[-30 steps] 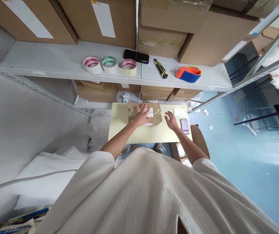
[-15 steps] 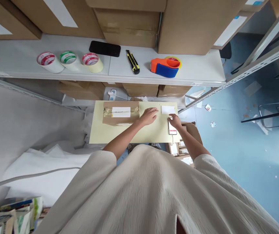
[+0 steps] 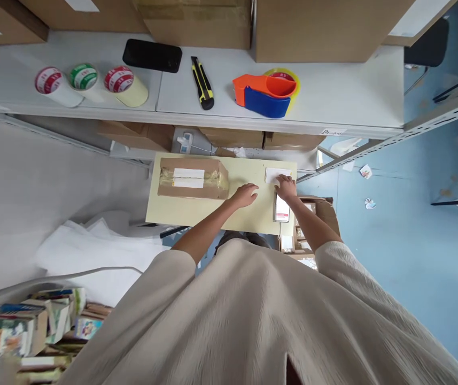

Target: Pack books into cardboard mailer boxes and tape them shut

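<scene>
My left hand point(image 3: 245, 195) is held over the pale yellow tabletop point(image 3: 212, 213), holding nothing, with thumb and fingers apart. Left of it lies a taped cardboard box point(image 3: 165, 178) with a white label point(image 3: 188, 178) on top. My right hand point(image 3: 286, 187) is at the lower edge of a stack of white label slips point(image 3: 272, 174). Its fingertips overlap the slips, its thumb is apart from them, and I cannot tell whether they touch. Just below that hand is a phone point(image 3: 281, 208) with a lit white screen and a cable, partly covered by the wrist.
On the shelf point(image 3: 333, 96) beyond lie a tape dispenser point(image 3: 266, 96), a utility knife point(image 3: 202, 83), a black phone point(image 3: 152, 55) and tape rolls point(image 3: 130, 88). An open carton point(image 3: 323, 211) of small parcels stands right of the table. Books point(image 3: 24, 326) are piled lower left.
My right hand has shifted up from the phone's top edge onto the label slips. My left hand stays over the tabletop with fingers apart. The camera view has tilted downward.
</scene>
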Demonstrator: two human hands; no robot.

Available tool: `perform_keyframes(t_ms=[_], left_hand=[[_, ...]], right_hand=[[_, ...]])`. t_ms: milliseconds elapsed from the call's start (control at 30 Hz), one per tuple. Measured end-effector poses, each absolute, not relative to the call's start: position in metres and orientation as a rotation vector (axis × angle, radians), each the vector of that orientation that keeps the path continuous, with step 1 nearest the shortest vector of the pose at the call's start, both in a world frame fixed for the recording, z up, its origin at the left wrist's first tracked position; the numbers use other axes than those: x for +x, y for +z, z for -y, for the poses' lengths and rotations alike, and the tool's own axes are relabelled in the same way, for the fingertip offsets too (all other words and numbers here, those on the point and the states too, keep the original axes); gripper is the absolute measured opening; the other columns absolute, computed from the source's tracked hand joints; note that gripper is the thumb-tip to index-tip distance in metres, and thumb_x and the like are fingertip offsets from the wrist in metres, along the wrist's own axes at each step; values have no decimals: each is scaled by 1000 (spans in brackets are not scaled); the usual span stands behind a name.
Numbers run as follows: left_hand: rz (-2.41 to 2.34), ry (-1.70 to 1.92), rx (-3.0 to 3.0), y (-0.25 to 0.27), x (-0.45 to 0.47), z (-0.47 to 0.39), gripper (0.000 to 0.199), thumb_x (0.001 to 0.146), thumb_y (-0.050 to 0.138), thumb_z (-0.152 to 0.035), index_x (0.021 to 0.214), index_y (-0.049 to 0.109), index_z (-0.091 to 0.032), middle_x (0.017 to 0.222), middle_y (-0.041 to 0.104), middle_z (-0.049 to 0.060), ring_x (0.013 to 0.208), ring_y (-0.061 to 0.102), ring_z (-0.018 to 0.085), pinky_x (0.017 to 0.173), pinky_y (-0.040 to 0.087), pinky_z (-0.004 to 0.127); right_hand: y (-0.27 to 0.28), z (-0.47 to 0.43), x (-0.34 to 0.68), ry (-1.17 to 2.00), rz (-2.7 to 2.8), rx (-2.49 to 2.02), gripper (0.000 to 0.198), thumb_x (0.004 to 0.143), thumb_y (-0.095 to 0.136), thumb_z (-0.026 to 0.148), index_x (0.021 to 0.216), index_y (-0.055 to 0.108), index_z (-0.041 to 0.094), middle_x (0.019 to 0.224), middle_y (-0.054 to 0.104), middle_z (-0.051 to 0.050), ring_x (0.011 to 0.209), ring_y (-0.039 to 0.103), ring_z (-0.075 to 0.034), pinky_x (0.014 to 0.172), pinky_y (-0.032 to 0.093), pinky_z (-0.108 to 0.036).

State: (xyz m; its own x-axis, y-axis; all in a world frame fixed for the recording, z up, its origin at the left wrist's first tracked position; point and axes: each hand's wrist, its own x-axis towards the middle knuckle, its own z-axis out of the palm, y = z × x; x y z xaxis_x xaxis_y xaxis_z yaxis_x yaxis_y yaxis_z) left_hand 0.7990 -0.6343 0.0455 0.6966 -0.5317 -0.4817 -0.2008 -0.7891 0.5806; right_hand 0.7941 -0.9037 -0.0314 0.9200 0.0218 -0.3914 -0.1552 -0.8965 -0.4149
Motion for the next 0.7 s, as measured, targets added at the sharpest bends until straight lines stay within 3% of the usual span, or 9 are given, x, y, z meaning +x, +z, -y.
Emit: perform_keyframes(t_ms=[267,500,600,700], left_hand=[[490,-944,2396,33,797,632,50,114,56,-31,162,70,-22,173,67,15,163,62,32,136,48,45],[506,-969,2385,31,798,642,53,113,52,-27,163,68,-18,172,67,17,161,63,32,136,48,46],[494,-966,2390,34,801,649,53,114,51,-26,163,67,-15,174,65,19,163,62,32,136,47,44],[459,-948,2380,34,807,656,52,114,51,-25,163,67,-15,174,65,19,163,62,32,137,47,43]], right_hand=[[-44,913,803,489,3,-2615,52,109,62,40,154,76,20,161,71,-23,151,57,-51,131,40,-75],[-33,922,807,548,-6,-2611,50,116,43,34,142,82,18,136,82,-22,128,73,-42,117,57,-59],[-24,922,806,474,15,-2642,47,113,44,25,140,81,16,137,80,-23,131,70,-41,122,52,-58],[-16,920,804,372,17,-2661,48,106,49,17,144,78,18,148,74,-23,146,60,-43,132,42,-62]])
